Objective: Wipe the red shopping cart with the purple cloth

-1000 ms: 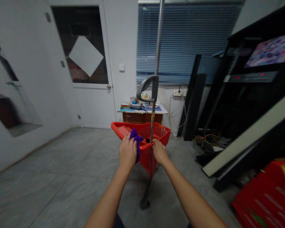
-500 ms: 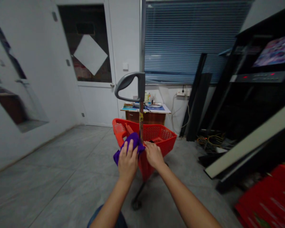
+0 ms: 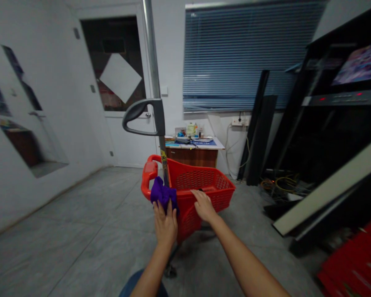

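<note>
1. From my distant seat, I see the red cart (image 3: 185, 225) directly ahead of both hands, upright on the floor.
2. Its long axis goes across my view, from the handlebar (image 3: 149, 169) at left to the basket end at right; the left hand (image 3: 165, 225) is the nearer one to this handlebar.
3. The left hand is half open, fingers a little spread and bent, and it holds the purple cloth (image 3: 162, 193) against the near corner of the cart, just beside the handlebar. The thumb I cannot see well.
4. The right hand (image 3: 205, 206) rests on the near rim, with fingers loosely curved; whether it grips, I cannot tell.
5. The metal pole (image 3: 153, 62) stands slightly tilted behind the cloth, which hides its foot.
6. I count one cart, one cloth, one pole, one grey loop handle (image 3: 158, 117) and two hands.
</note>
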Demonstrator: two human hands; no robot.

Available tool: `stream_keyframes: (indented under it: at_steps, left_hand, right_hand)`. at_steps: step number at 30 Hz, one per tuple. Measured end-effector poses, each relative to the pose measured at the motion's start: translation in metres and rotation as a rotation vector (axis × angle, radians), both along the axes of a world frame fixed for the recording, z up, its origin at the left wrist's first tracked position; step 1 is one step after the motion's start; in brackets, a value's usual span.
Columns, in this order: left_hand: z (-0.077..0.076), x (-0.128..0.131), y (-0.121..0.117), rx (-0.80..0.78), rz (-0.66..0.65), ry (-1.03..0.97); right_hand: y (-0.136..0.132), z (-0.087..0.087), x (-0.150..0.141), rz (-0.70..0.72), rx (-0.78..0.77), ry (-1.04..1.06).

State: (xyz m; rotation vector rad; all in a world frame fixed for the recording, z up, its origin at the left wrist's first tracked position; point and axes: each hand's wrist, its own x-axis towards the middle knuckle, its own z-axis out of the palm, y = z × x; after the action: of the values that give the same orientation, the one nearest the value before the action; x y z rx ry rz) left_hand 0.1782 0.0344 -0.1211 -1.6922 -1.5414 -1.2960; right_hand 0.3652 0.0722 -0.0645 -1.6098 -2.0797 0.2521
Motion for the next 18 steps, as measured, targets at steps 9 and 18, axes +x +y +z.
stream_keyframes:
  at_steps: [9,18]
  left_hand:
    - [0.043,-0.006,0.017,-0.083,-0.108,0.296]
    - [0.050,0.022,0.012,-0.205,-0.104,0.255]
  right_hand:
    - [-0.010,0.007,-0.015,0.086,-0.012,-0.024]
    - [-0.012,-0.014,0.030,-0.007,0.012,-0.091]
